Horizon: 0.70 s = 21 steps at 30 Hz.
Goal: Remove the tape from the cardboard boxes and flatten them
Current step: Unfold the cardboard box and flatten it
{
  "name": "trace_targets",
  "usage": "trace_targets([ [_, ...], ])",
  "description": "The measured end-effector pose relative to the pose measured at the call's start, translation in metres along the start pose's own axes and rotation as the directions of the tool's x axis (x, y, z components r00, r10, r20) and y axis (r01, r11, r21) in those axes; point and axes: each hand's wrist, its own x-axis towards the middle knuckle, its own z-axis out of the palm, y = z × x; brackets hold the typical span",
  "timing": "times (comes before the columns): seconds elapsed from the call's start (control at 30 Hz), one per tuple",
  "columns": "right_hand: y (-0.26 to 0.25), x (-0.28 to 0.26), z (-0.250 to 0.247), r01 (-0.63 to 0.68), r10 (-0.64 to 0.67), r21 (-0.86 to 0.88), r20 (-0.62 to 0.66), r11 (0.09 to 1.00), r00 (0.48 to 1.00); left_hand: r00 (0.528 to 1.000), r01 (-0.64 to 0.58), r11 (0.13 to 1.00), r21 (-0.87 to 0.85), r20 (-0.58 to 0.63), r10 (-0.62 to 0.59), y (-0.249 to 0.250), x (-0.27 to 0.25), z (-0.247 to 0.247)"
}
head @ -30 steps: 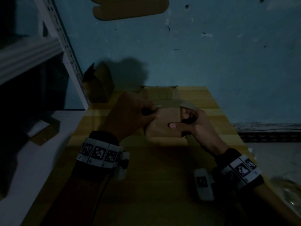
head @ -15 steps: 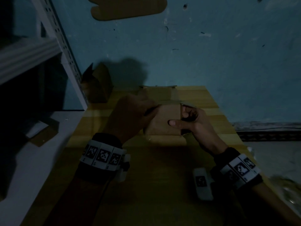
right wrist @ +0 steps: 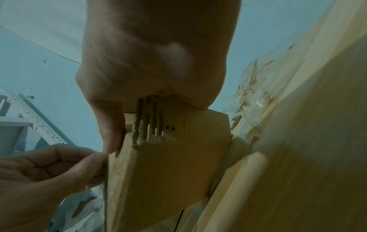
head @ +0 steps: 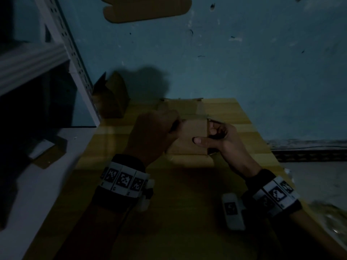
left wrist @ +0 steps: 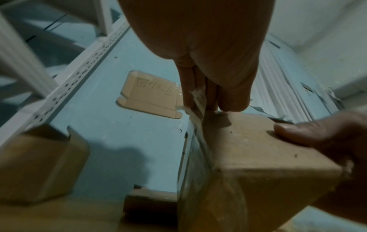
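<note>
Bare wooden table (head: 187, 212) near the body; open box (head: 110, 98) and shelf post (head: 75, 59) far left.

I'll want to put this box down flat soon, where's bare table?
Bare wood lies on the table between the wrists, nearer than the held cardboard box. Crowded: far edge, with a flattened box and an open box far left.

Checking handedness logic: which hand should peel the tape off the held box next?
Left. The left hand already pinches the tape at the box edge; the right hand grips the box, steadying it.
</note>
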Motion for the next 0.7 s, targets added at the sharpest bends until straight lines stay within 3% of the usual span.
trace_targets([
  [0.1,0.001,0.000,0.000,0.000,0.000,-0.016,0.005,1.000,1.000,0.994,0.087,0.988,-0.128,-0.049,-0.094,-0.002,0.000,-0.004],
  [0.27,0.000,-0.002,-0.001,0.019,-0.018,-0.033,0.026,0.999,0.999,0.971,0.220,0.920,-0.325,-0.018,-0.239,-0.011,-0.002,-0.005],
  [0.7,0.006,-0.001,-0.004,0.055,-0.055,-0.056,0.010,0.997,0.998,0.930,0.344,0.799,-0.494,0.065,-0.361,-0.015,-0.006,-0.012],
])
